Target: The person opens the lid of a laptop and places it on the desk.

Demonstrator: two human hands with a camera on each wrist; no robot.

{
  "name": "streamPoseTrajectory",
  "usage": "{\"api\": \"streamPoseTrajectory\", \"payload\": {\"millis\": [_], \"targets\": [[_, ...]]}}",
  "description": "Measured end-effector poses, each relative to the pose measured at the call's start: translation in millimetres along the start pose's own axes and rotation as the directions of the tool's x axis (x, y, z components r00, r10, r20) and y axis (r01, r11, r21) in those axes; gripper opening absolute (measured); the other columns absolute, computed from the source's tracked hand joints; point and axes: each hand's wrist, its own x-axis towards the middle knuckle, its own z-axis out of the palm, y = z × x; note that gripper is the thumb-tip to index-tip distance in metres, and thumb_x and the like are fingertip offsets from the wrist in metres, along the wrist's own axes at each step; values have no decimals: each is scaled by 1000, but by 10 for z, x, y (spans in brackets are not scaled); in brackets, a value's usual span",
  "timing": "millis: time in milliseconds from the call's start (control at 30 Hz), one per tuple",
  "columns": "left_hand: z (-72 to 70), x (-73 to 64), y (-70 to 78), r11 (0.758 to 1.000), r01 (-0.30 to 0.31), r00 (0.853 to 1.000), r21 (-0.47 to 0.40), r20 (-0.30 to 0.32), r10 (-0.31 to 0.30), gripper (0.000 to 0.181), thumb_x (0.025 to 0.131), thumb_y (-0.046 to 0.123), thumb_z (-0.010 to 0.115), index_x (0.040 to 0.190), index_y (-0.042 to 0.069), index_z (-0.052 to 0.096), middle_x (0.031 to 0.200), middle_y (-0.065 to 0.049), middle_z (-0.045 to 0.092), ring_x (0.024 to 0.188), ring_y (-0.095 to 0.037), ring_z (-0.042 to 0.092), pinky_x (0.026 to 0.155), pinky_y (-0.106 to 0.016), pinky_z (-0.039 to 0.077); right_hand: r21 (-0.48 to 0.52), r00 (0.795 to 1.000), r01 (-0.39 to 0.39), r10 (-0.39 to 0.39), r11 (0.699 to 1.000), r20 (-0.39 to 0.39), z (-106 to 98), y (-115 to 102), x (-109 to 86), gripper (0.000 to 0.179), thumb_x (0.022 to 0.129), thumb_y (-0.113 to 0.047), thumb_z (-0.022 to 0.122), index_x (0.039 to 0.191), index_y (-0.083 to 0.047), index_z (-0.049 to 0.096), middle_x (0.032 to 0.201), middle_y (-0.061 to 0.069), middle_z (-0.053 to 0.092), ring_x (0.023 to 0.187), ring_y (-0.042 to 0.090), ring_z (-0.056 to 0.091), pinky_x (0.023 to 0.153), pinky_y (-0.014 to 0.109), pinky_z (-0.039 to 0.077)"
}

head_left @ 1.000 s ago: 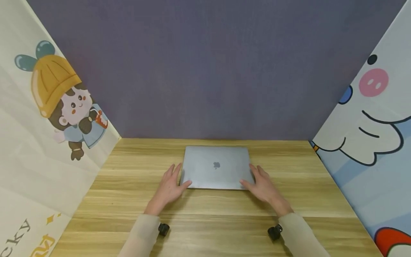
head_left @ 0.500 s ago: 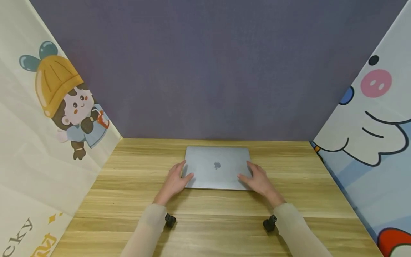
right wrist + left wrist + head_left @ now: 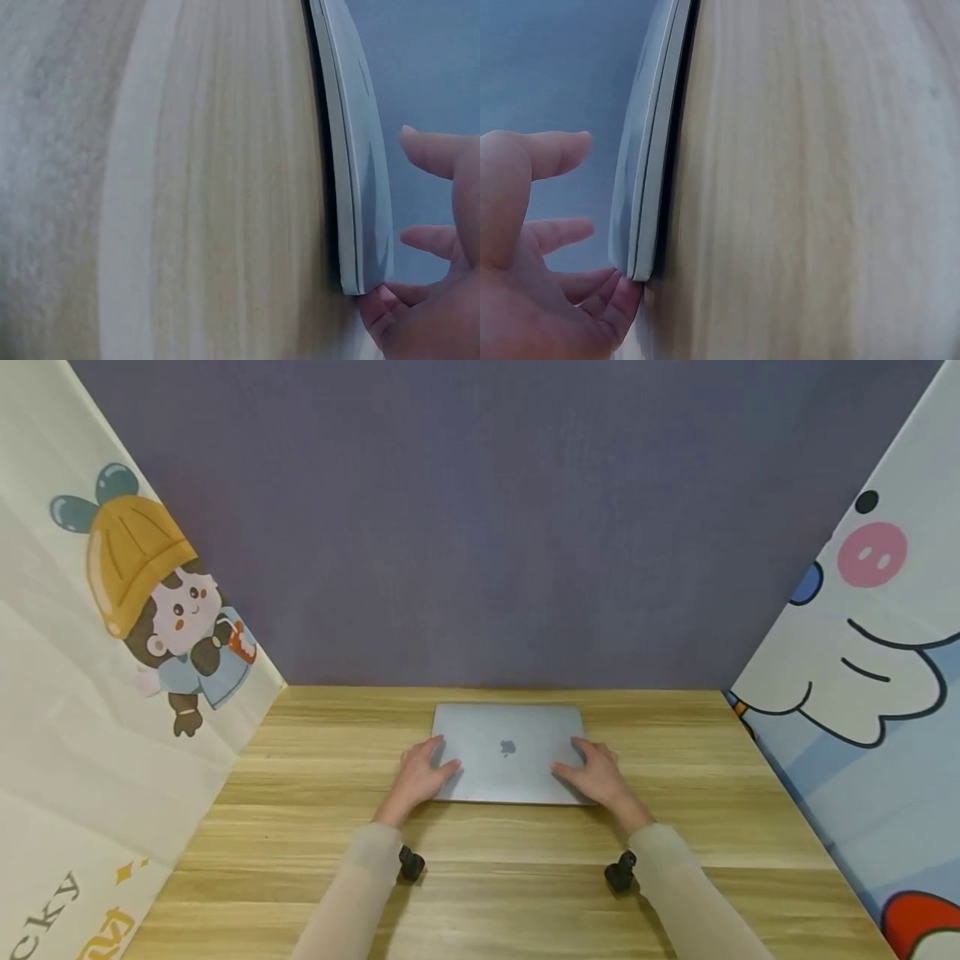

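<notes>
A closed silver laptop (image 3: pixel 506 772) with a dark logo lies flat near the back of the table. My left hand (image 3: pixel 422 774) is at its left side, thumb and forefinger spread over the lid. In the left wrist view, the thumb (image 3: pixel 561 153) stands off the lid, while the lower fingers (image 3: pixel 622 304) bend at the laptop's side edge. Mirroring it on the right side is my right hand (image 3: pixel 600 774). The right wrist view shows that thumb (image 3: pixel 429 150) raised and the lower fingers (image 3: pixel 381 304) touching the side edge near the corner.
The wood-grain table (image 3: pixel 510 893) reaches back to a dark grey-purple panel (image 3: pixel 480 527). Printed cartoon sheets stand along the left side (image 3: pixel 97 760) and right side (image 3: pixel 900 793). A small black camera (image 3: pixel 411 865) sits at the left wrist and another camera (image 3: pixel 620 872) at the right.
Both hands have moved inward from beside the laptop, so thumbs and forefingers now reach farther over the lid. The laptop has stayed in place.
</notes>
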Motion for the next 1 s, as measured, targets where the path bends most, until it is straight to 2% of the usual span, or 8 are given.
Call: {"api": "streamPoseTrajectory", "payload": {"millis": [167,367,667,1000], "targets": [[41,8,7,999,20,1000,25,-15,-20,71,91,34,73,149,2,48,145,-29,46,128,-46,41,104,-60,42,9,1000,-11,11,1000,-13,26,55,40,79,93,-46,69,150,2,44,149,36,35,135,52,32,109,65,36],[89,38,3,997,57,998,56,-27,-55,71,90,33,75,148,1,50,144,-27,44,124,-42,41,101,-54,44,-6,999,-3,3,1000,-34,55,105,98,74,90,-37,74,147,3,49,145,36,35,130,52,32,105,64,39],[116,21,72,993,117,993,8,-34,-116,71,88,29,78,147,0,51,145,-25,43,128,-40,39,105,-54,43,-5,999,-16,16,1000,-30,48,124,127,73,88,-34,76,146,3,50,146,35,35,131,52,32,104,63,39],[110,-56,157,993,116,992,17,-54,-115,69,85,25,81,143,-2,55,140,-26,47,124,-40,42,102,-54,44,-2,999,-2,2,1000,-50,9,95,58,71,86,-31,77,141,5,54,142,37,38,129,53,36,103,64,41]]}}
